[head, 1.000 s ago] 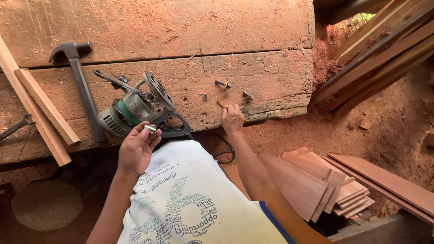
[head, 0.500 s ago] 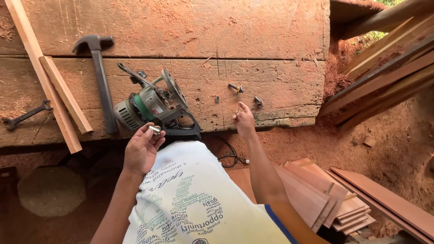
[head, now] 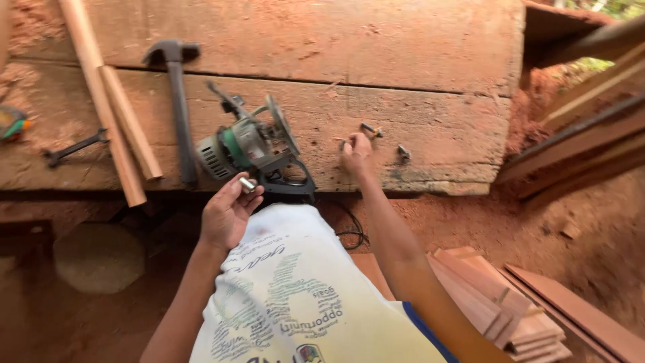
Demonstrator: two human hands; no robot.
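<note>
A broad workbench of rough, reddish planks (head: 416, 40) fills the upper part of the view, with red earth below it and a stack of cut boards (head: 497, 296) at lower right. On the bench lie two long wooden battens (head: 111, 114) side by side at left, a claw hammer (head: 176, 101) with its head away from the person, and a green-and-grey power router (head: 252, 144) on its side near the front edge, its black handle overhanging. A dark spanner (head: 74, 148) lies left of the battens. The left hand (head: 225, 215), held just in front of the router, pinches a small silvery metal cylinder (head: 247, 183) between fingertips and thumb. The right hand (head: 356, 153) reaches onto the bench, fingers curled down narrowly over small dark metal bits (head: 371, 130); whether it grips one cannot be told. Another bit (head: 403, 153) lies just to its right.
</note>
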